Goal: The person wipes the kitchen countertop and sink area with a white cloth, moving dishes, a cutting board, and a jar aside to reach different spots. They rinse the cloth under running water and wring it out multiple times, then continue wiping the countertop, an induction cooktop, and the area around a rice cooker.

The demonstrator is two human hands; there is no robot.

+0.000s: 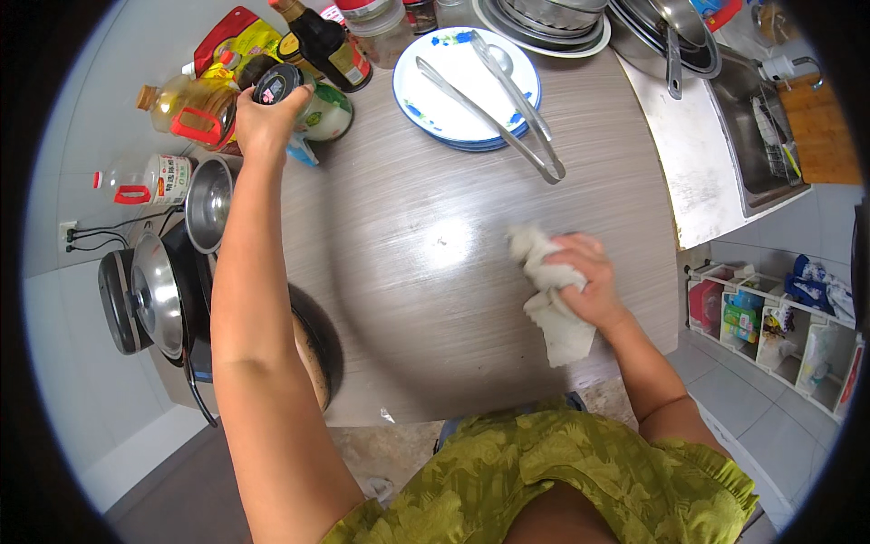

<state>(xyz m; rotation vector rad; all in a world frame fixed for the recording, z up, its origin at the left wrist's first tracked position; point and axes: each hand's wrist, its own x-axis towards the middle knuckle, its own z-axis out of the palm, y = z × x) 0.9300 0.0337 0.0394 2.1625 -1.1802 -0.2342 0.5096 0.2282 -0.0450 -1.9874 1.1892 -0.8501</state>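
Note:
My left hand point(268, 126) grips a black-lidded jar point(329, 112) with pale contents, at the back left among the bottles. In my right hand point(591, 275) is a crumpled whitish cloth point(561, 326), slightly blurred, on the right part of the wood-grain table point(421, 306). Steel tongs point(476, 102) lie across a stack of white plates with blue flowers point(435, 75), their joined end jutting past the rim. A spoon point(501, 60) rests on the top plate beside the tongs. Below my left hand, a small blue-and-white packet point(301, 149) touches the table.
Oil bottle point(197, 109), dark sauce bottle point(329, 47) and vinegar bottle point(153, 180) line the left back. A steel bowl point(209, 204), lidded pan point(160, 292) and a round pan point(316, 353) stand left. Steel bowls point(557, 17), pans point(669, 41) and a sink point(754, 143) lie right.

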